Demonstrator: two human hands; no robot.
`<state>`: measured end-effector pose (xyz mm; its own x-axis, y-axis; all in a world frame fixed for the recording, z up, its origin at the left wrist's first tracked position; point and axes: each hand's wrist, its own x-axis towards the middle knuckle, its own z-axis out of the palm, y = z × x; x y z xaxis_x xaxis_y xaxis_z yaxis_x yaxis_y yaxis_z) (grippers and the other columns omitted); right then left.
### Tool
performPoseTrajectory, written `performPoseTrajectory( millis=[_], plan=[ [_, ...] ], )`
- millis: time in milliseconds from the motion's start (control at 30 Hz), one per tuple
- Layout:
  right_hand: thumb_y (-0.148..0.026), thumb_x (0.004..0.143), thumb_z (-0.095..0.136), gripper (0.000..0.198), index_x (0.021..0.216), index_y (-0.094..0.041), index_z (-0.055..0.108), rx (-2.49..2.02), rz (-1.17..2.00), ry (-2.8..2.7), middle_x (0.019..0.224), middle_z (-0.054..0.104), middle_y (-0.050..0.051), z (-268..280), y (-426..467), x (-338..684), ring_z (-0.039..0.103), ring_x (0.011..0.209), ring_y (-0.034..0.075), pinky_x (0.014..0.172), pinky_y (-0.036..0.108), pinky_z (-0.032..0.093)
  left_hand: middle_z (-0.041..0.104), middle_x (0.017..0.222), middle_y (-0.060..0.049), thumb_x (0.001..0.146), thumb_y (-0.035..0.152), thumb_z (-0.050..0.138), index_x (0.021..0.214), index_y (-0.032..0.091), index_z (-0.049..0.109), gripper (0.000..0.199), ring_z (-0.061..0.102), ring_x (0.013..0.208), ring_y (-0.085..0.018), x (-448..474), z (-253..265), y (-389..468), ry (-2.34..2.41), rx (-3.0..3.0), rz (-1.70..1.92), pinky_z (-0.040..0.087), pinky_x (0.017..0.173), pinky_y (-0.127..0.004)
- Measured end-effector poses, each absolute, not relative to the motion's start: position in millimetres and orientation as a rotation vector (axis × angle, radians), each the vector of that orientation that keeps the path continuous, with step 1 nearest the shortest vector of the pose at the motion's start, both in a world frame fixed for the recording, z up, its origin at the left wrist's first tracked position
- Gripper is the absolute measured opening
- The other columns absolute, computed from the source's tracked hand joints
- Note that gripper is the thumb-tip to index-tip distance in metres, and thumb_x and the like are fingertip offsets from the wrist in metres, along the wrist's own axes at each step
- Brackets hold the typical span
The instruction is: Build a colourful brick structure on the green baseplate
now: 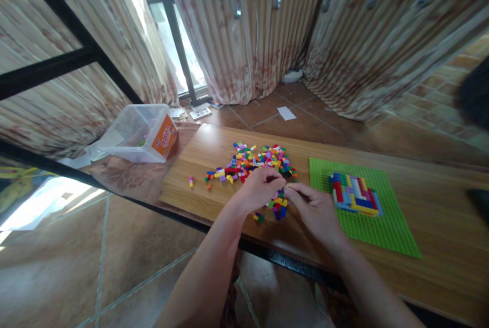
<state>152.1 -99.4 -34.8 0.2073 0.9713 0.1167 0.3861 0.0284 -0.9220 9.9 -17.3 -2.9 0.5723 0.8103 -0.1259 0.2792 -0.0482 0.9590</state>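
A heap of small multicoloured building bricks (pixel 244 157) is spread over the wooden board. Above its near right part, my left hand (pixel 262 185) and my right hand (pixel 313 208) meet, fingertips pinched together. Whatever sits between the fingers is too small and too covered to make out. Several blue and yellow bricks (pixel 280 210) lie just below the fingertips. To the right of my right hand is a green baseplate (pixel 389 236), carrying a low, multicoloured brick build (pixel 355 193) of red, blue, white and yellow pieces.
A clear plastic bin (pixel 133 152) with an orange label stands beyond the left end of the wooden board (pixel 191 195). Stray bricks (pixel 191 182) lie left of the heap. A black metal frame (pixel 95 55) crosses the upper left, and curtains (pixel 244 48) hang behind.
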Motion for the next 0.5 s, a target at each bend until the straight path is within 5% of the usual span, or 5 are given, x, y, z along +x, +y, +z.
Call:
performPoseTrajectory(
  millis=[300,500],
  plan=[
    [-0.042,0.087,0.059,0.026,0.096,-0.023,0.075,-1.702,0.500,-1.519,0.092,0.073,0.006,-51.8,-79.6,139.8,0.066,0.078,0.020,0.073,0.034,0.048,0.054,0.058,0.003,0.083,0.025,0.053,0.061,0.015,0.062,0.026,0.049,0.061,-0.011,-2.3,-15.3,-3.1,1.194,1.757,0.671,0.035,0.058,-0.022],
    [-0.044,0.090,0.054,0.033,0.104,-0.022,0.073,-1.627,0.575,-1.372,0.103,0.075,0.008,-45.6,-78.9,136.1,0.068,0.092,0.023,0.083,0.037,0.050,0.065,0.071,0.000,0.085,0.021,0.049,0.086,0.017,0.072,0.023,0.059,0.065,-0.012,-2.7,-18.6,-3.5,1.120,1.402,0.674,0.049,0.062,-0.023]
  ],
)
